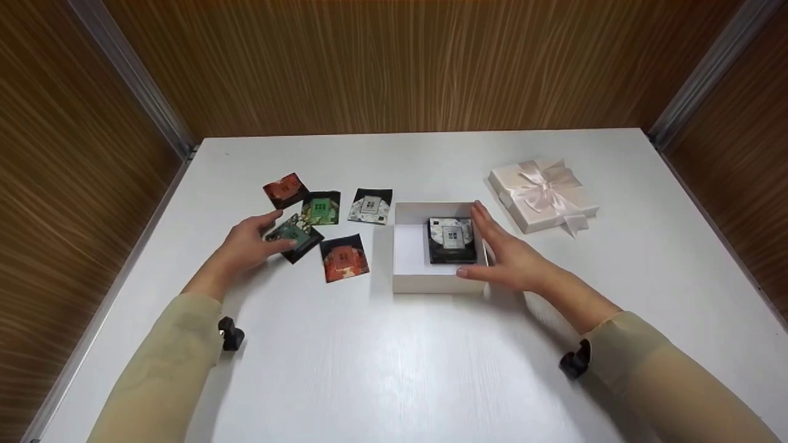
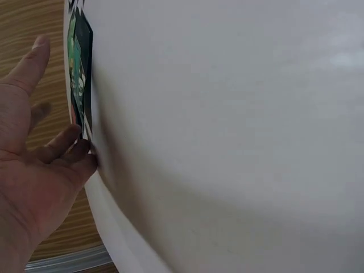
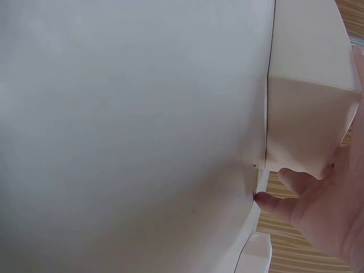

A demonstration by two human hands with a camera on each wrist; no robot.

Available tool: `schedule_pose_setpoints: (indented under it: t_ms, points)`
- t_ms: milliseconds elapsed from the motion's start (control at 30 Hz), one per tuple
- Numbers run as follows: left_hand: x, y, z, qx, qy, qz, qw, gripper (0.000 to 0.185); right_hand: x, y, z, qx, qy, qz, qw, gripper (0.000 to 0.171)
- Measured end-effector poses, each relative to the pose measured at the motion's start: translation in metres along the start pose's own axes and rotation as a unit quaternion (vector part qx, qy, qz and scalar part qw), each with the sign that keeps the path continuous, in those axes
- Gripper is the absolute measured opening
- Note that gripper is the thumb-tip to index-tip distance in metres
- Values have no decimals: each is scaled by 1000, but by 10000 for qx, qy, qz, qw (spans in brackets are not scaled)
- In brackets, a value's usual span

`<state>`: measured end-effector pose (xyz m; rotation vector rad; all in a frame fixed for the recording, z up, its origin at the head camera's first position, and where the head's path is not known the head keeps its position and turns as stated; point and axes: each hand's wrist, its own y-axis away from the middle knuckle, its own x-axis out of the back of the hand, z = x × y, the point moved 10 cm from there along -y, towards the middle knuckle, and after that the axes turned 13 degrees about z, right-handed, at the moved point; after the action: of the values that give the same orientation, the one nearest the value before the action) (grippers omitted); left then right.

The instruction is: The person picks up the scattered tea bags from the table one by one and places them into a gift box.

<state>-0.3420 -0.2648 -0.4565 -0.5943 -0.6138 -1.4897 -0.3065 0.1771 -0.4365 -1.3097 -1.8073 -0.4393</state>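
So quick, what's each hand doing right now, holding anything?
Left hand: open, fingers resting on the dark green square packet, not gripping it.
Right hand: open, straight fingers against the side of the open white cardboard box.

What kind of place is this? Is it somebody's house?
Probably not a house; it looks like a small recording booth. A plain white table sits closed in by wood-grain walls with metal corner strips. On it are just an open white box and some packets.
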Motion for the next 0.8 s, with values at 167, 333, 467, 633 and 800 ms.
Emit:
schedule_pose_setpoints:
  t_ms: [167,333,467,633,800]
  points:
    - [0,0,-7,88,-243,-30,9997,90,-1,-1,0,-27,26,-32,10000,120]
    - [3,-1,-4,-150,-556,111,9983,93,1,-2,-2,11,66,-30,10000,119]
    - [2,-2,0,-410,-746,196,9962,91,1,-2,-1,35,66,16,10000,119]
    - [-1,-4,1,-451,-750,185,9960,91,0,0,1,-55,69,-9,10000,121]
    - [-2,-5,-1,-424,-778,175,9959,90,0,0,1,-67,77,-28,9999,122]
